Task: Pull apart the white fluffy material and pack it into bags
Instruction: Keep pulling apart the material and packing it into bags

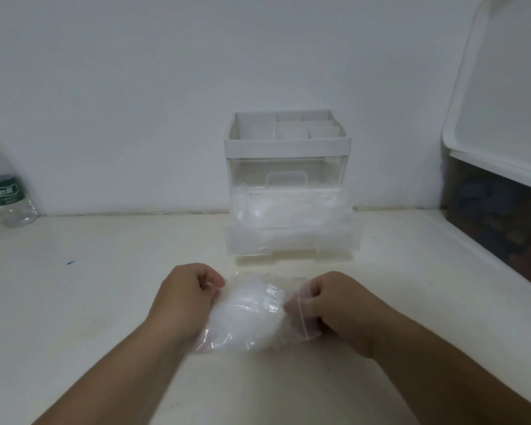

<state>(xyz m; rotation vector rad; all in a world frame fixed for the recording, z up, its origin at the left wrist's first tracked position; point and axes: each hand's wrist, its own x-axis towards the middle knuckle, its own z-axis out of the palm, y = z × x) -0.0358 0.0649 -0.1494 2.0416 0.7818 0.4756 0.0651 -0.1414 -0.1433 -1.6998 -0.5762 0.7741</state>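
Head view. Both hands are over the table (98, 317), with one clear bag (258, 302) stretched between them.

Left hand (186, 297): fingers curled, thumb and fingers pinching the bag's left end.

Right hand (339, 305): fingers curled, pinching the bag's right end, where a thin red zip line (303, 317) runs across the plastic. I cannot tell whether the zip is sealed.

The fluff (242, 325) is inside the bag, a white wad filling its middle between my two hands. The plastic around it is wrinkled. I cannot tell whether the bag rests on the table or sits just above it.

Behind the bag, against the wall (166, 72), stands a drawer unit (288, 145). It has a white divided tray on top and a clear upper drawer pushed in. The lower drawer (292, 240) is pulled out toward me. It holds crumpled clear plastic with white stuff in it; too blurred to say more.

Far left, by the wall: a clear bottle (3, 191) with a green label, upright.

A small blue mark (70, 262) is on the table, left of my hands and well apart from them.

Right edge: a dark bin (497, 222), its white lid (503, 102) raised and tilted.
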